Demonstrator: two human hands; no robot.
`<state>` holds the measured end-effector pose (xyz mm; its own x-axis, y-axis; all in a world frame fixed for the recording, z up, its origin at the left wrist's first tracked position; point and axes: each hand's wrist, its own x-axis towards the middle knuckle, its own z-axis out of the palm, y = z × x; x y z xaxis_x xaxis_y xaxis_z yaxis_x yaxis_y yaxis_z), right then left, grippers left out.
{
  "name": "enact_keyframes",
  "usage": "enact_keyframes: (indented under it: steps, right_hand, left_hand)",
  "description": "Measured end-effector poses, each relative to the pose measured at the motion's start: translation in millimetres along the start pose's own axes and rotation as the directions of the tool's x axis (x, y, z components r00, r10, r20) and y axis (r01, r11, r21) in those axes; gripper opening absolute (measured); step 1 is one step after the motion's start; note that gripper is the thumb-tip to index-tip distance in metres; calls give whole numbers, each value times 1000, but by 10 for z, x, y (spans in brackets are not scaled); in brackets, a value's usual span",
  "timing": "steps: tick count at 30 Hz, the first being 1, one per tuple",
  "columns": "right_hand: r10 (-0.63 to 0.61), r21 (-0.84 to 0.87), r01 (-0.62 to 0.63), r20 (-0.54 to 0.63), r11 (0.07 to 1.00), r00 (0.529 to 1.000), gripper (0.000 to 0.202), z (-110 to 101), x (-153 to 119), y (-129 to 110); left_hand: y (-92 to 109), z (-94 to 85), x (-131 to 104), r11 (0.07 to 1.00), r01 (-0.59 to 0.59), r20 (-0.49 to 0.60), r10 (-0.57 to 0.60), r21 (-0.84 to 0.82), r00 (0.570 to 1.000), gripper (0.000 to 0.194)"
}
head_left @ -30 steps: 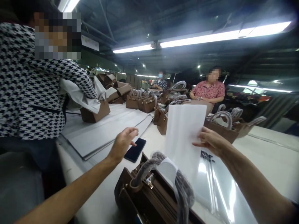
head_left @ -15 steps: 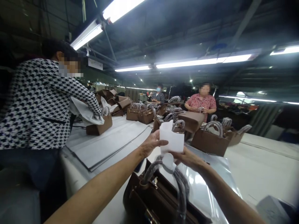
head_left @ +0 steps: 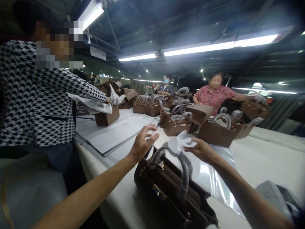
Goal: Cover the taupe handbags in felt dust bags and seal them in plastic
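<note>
A dark brown handbag stands on the table in front of me, its two handles wrapped in clear plastic film. At the top of the handles sits a rounded white piece. Just beyond it, my right hand pinches a crumpled white sheet, thin like paper or film. My left hand hangs on the other side of the handles, fingers apart and curved, with nothing in it. A dark object, partly hidden, lies behind the left hand.
Clear plastic sheeting lies right of the bag. Several brown handbags stand farther back. A co-worker in a houndstooth jacket handles a bag at left; one in a pink shirt reaches for another. A grey-white box sits front right.
My left hand has let go of the white sheet and moved left. The sheet, flat before, is crumpled in my right hand. The pink-shirted co-worker's arm has stretched out to a bag.
</note>
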<state>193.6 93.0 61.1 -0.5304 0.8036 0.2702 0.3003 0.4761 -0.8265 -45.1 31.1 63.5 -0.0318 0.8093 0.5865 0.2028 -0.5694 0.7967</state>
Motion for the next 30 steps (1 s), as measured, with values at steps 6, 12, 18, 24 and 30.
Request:
enact_keyframes:
  steps: [6,12,18,24,30]
  right_hand:
    - [-69,-273,100,121,957,990,15,26,-189,-73]
    - [-81,-389,159,210,907,974,24,44,-47,-181]
    - [-236,-539,79,-229,839,944,44,338,-562,-301]
    - [-260,-664,-158,-485,731,835,67,1001,-1083,-221]
    - [-262,-666,-271,-586,695,767,63,991,-945,-53]
  left_hand:
    - [99,142,-710,622,-414,142,440,665,887,29]
    - [-17,585,-627,600,-271,92,311,752,946,46]
    - [-95,619,-598,658,-247,35,318,712,947,12]
    - [-28,586,-640,637,-314,106,344,704,933,7]
    - [236,154,-1125,589,-464,161,493,661,855,10]
